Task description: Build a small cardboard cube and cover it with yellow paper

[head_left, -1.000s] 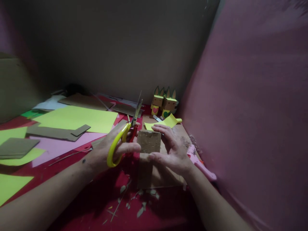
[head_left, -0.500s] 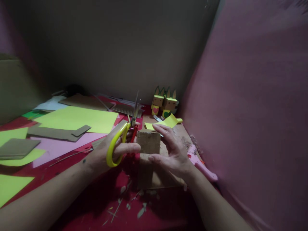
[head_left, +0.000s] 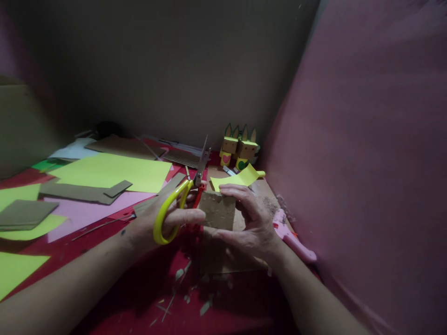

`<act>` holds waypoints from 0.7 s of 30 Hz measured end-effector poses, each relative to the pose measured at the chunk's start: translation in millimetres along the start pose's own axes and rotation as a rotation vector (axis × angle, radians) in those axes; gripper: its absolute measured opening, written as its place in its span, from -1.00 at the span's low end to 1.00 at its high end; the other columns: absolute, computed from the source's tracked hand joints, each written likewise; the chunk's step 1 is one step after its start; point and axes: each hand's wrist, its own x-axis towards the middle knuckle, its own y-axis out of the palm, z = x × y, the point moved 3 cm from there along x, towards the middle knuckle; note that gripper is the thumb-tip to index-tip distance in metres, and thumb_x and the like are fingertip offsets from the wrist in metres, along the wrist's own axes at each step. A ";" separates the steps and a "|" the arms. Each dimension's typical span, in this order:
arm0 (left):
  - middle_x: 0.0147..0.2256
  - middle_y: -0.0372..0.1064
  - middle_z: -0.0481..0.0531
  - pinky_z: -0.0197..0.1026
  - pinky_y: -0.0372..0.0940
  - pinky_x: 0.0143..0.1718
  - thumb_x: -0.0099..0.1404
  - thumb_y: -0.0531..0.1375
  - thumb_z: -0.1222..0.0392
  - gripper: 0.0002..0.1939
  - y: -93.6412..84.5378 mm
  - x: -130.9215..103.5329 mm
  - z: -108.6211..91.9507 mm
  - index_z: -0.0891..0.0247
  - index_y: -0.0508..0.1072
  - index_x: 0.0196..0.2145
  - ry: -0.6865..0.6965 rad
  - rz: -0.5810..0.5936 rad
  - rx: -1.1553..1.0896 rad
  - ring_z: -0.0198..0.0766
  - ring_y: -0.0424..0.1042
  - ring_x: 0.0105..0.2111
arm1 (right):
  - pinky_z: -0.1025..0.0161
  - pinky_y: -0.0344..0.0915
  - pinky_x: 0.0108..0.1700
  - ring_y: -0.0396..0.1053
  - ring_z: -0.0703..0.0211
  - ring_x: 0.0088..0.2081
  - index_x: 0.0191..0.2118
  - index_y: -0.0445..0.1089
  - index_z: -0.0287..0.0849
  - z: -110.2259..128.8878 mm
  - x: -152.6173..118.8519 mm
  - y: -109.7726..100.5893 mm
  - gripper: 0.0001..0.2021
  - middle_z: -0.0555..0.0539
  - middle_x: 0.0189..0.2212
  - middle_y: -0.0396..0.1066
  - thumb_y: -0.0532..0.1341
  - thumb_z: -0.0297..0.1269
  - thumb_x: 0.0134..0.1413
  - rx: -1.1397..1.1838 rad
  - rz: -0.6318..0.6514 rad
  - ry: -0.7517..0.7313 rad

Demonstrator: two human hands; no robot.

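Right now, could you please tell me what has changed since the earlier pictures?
The blades of the scissors, in the left hand, have shifted slightly right. The block's lower edge has dropped a little, with the right hand's thumb. Neither hand let go or took hold. The figures and glue gun stayed put.

Yellow-handled scissors (head_left: pixel 197 180) at a slightly more rightward slant, cardboard square (head_left: pixel 218 211) with a lower bottom edge.
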 end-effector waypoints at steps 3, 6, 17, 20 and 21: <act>-0.27 0.53 0.04 0.00 0.41 -0.10 0.15 0.38 0.12 -0.64 2.4 -2.5 -4.5 0.18 0.50 -0.09 -0.033 0.001 -0.065 -0.01 0.51 -0.22 | -0.11 0.44 0.24 0.37 -0.08 0.24 0.22 0.38 0.13 -1.5 -0.4 -0.1 -0.37 -0.12 0.16 0.42 0.52 -0.17 0.03 0.006 -0.010 0.005; -0.23 0.54 0.03 -0.05 0.39 -0.11 0.17 0.39 0.11 -0.62 4.3 -4.0 -6.9 0.17 0.50 -0.06 -0.043 0.011 -0.084 -0.06 0.50 -0.23 | -0.10 0.44 0.24 0.36 -0.07 0.24 0.21 0.38 0.12 -1.7 -1.0 -0.3 -0.38 -0.12 0.15 0.42 0.52 -0.18 0.03 0.017 -0.016 -0.001; -0.28 0.50 -0.02 -0.08 0.40 -0.19 0.20 0.39 0.07 -0.65 6.9 -7.2 -4.0 0.09 0.49 -0.06 -0.096 0.020 -0.150 -0.11 0.47 -0.32 | -0.09 0.44 0.24 0.38 -0.06 0.22 0.20 0.40 0.12 -5.7 -5.1 1.5 -0.37 -0.11 0.13 0.45 0.54 -0.10 0.00 0.044 -0.044 0.058; -0.21 0.53 0.01 -0.06 0.41 -0.14 0.22 0.38 0.07 -0.63 7.1 -6.9 -4.5 0.04 0.50 -0.01 -0.075 0.043 -0.142 -0.04 0.50 -0.24 | -0.11 0.46 0.22 0.39 -0.08 0.21 0.19 0.40 0.13 -5.5 -4.1 0.7 -0.36 -0.10 0.12 0.46 0.55 -0.15 -0.02 0.041 -0.031 0.028; -0.19 0.53 0.01 -0.06 0.41 -0.11 0.22 0.38 0.08 -0.63 7.3 -6.7 -4.8 0.03 0.51 -0.01 -0.062 0.053 -0.146 -0.03 0.51 -0.20 | -0.10 0.46 0.22 0.39 -0.08 0.21 0.19 0.40 0.14 -5.5 -3.7 0.4 -0.36 -0.10 0.12 0.46 0.55 -0.17 -0.02 0.038 -0.027 0.020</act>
